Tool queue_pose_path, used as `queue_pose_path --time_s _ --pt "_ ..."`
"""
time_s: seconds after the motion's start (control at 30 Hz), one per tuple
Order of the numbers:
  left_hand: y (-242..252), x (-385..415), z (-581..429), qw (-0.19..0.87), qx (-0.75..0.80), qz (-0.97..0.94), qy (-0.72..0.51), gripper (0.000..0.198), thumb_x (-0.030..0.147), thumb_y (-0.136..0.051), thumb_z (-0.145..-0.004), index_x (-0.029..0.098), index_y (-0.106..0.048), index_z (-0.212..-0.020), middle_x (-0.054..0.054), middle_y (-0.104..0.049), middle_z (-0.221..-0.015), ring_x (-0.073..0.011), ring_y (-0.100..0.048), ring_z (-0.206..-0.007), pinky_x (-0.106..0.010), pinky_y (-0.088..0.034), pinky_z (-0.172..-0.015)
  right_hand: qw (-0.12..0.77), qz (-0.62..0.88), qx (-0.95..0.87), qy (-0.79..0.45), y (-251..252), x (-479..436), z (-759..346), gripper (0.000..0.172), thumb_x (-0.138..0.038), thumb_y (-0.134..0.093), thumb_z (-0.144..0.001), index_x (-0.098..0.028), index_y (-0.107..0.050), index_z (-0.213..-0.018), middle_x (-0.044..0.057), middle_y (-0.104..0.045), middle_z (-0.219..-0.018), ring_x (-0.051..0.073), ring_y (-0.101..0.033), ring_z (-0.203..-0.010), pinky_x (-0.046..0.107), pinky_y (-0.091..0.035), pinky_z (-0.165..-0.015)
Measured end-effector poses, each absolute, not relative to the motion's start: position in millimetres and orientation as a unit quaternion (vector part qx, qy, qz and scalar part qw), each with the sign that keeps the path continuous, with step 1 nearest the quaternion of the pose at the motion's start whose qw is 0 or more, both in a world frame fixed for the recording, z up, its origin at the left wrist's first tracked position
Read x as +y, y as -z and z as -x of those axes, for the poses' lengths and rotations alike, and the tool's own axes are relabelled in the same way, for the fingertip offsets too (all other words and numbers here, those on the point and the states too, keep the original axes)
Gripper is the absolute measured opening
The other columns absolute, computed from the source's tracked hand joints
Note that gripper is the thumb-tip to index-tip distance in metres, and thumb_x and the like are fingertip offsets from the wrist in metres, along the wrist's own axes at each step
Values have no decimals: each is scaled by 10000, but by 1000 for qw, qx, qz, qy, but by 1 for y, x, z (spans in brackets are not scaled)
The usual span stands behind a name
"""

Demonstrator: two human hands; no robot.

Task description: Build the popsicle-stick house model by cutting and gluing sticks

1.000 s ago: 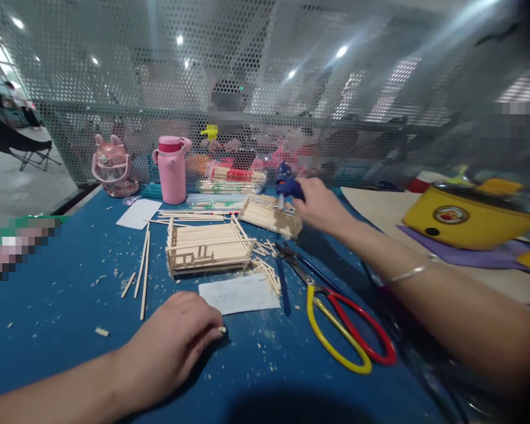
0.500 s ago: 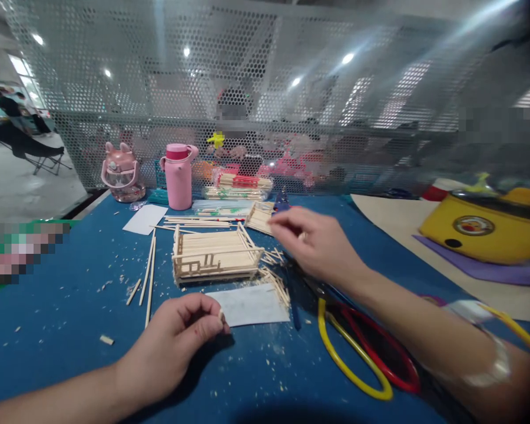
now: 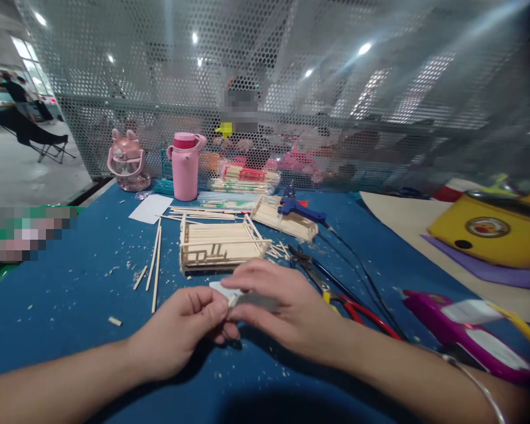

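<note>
My left hand (image 3: 188, 330) is closed, pinching a short piece of wooden stick (image 3: 231, 302) between thumb and forefinger. My right hand (image 3: 287, 306) meets it at the fingertips, its fingers arched and its thumb against the small piece. Blur hides what else the right fingers may grip. Just behind the hands stands a tray-like frame built of wooden sticks (image 3: 221, 247), with a railing and small stick shapes on its front. The hands largely cover a white sheet (image 3: 218, 285) in front of this frame.
A blue glue gun (image 3: 302, 209) rests on a second stick frame (image 3: 269, 212). Red-and-yellow-handled pliers (image 3: 322, 282) and a purple device (image 3: 468, 335) lie right. Loose sticks (image 3: 156, 265) lie left. Behind are a pink bottle (image 3: 185, 174), a clear-bodied cup (image 3: 128, 165) and a perforated screen (image 3: 159, 76).
My right hand has come back toward me from near the second stick frame and joined the left hand. The glue gun and second frame are now uncovered. The view has shifted slightly.
</note>
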State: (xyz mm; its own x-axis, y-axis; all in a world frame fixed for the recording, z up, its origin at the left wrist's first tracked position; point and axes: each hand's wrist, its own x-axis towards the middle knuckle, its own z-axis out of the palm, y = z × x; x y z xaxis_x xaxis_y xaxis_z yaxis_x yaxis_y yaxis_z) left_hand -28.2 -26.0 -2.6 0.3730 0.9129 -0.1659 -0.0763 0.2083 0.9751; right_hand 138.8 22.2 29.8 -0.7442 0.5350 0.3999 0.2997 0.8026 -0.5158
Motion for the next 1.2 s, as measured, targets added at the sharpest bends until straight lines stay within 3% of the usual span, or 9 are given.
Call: queue_pose_path --time_s 0.1,0.2,0.37,0.6,0.77,0.9,1.03,1.1,1.2 --pt "5 -29 29 624 436 -542 -356 375 476 -472 -771 115 -553 -708 -20 -572 -663 -88 -459 -604 -226 -360 -616 268 157 -950 34 -32 15 -145 210 -188 -434 -839 -215 -621 -932 41 -609 -844 125 -509 -795 339 -336 -822" --pt "9 -32 28 601 450 -566 -340 361 444 -439 -800 120 -550 -687 -7 -564 -666 -83 -439 -606 -213 -342 -596 259 129 -939 184 -31 5 -148 244 -173 -388 -852 -206 -618 -925 30 -601 -779 122 -485 -729 374 -279 -860" --pt "11 -33 26 593 458 -571 -335 290 376 -462 -800 131 -559 -680 23 -548 -619 -70 -417 -567 -197 -324 -557 201 101 -948 224 -33 -4 -146 252 -136 -373 -834 -179 -619 -796 29 -569 -672 122 -440 -659 352 -298 -809" --pt "10 -32 26 593 438 -582 -342 296 376 -443 -812 135 -556 -684 11 -582 -657 -81 -478 -623 -210 -373 -625 200 120 -940 249 -40 -10 -140 253 -129 -380 -827 -168 -585 -684 26 -526 -618 132 -401 -634 373 -288 -791" --pt "10 -35 28 533 452 -638 -324 314 381 -401 -835 143 -551 -695 -5 -601 -691 -98 -513 -658 -213 -400 -637 169 129 -962 172 -40 3 -141 256 -152 -388 -839 -158 -567 -655 24 -527 -601 124 -423 -608 342 -328 -748" --pt "8 -37 32 363 454 -757 -298 201 328 -445 -820 178 -559 -889 -27 -611 -856 -135 -537 -794 -250 -422 -724 207 218 -954 4 -33 32 -146 166 -173 -468 -809 -153 -612 -730 28 -622 -673 109 -521 -647 238 -384 -647" --pt "12 -37 34 221 398 -847 -276 224 278 -469 -811 195 -515 -1014 -65 -575 -1054 -175 -501 -993 -311 -396 -871 264 345 -893 -117 -25 51 -147 134 -210 -532 -763 -174 -660 -748 10 -675 -710 100 -582 -617 193 -418 -585" --pt "13 -36 36 183 393 -849 -302 227 265 -483 -804 197 -494 -1021 -64 -577 -1030 -167 -516 -961 -303 -417 -846 291 393 -860 -149 -22 53 -145 153 -246 -541 -753 -181 -679 -757 14 -688 -742 116 -602 -635 199 -432 -582" --pt "11 -31 44 81 437 -779 -443 307 224 -513 -779 211 -429 -1074 -63 -543 -1026 -168 -511 -946 -320 -424 -830 312 427 -824 -205 -19 53 -140 191 -291 -538 -749 -177 -692 -757 9 -679 -676 127 -598 -602 210 -436 -557"
